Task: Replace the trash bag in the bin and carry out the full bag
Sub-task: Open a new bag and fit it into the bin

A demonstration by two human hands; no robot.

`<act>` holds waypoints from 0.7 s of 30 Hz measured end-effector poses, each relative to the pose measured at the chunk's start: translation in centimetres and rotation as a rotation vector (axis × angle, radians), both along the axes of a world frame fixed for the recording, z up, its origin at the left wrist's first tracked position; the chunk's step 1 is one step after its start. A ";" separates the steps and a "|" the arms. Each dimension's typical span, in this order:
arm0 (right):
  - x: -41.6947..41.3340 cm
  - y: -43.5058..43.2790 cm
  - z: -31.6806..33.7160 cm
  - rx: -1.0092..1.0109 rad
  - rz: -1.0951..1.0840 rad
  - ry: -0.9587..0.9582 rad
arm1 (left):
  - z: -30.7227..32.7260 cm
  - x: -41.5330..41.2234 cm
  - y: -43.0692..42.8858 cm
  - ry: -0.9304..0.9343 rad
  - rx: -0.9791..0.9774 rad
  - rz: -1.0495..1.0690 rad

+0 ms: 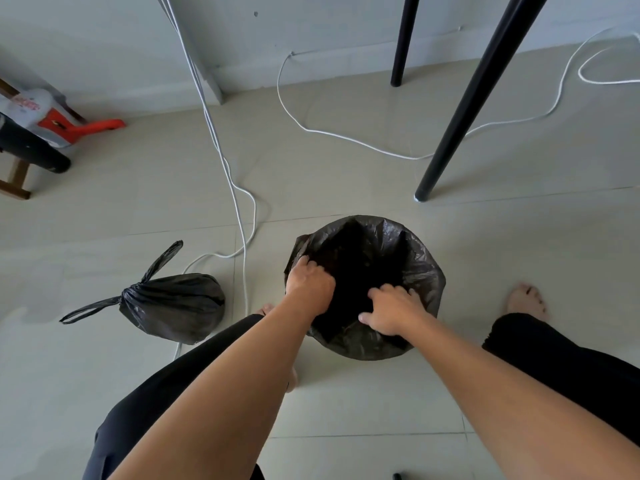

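Item 1, fresh black liner (408, 251), draped over the bin it hides, on the floor (346, 174): my left hand (310, 284) clutches its left rim, my right hand (391, 311) its near rim, hands apart. Item 2, full bag (173, 306), knotted, lying left of the bin beside a white cable (239, 216). Beyond: 2 black bench legs (467, 109), an orange-and-white object (86, 128) far left.

Pale tiled floor (346, 161), white wall (104, 46), black table legs (460, 112), loose white cable (346, 135)
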State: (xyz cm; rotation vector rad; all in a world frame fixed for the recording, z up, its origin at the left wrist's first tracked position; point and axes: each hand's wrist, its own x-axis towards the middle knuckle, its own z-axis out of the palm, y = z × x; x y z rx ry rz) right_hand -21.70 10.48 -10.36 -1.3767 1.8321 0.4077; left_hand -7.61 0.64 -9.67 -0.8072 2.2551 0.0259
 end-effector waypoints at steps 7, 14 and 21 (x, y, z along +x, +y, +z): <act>-1.4 2.1 -2.0 0.165 0.226 0.141 | -3.1 2.0 1.8 -0.259 0.036 -0.086; -1.9 0.7 -0.7 0.101 0.287 0.196 | -1.4 1.1 1.3 0.139 0.091 -0.015; 3.5 0.3 -0.1 0.032 -0.001 -0.220 | 0.9 1.3 -1.7 0.080 0.025 -0.172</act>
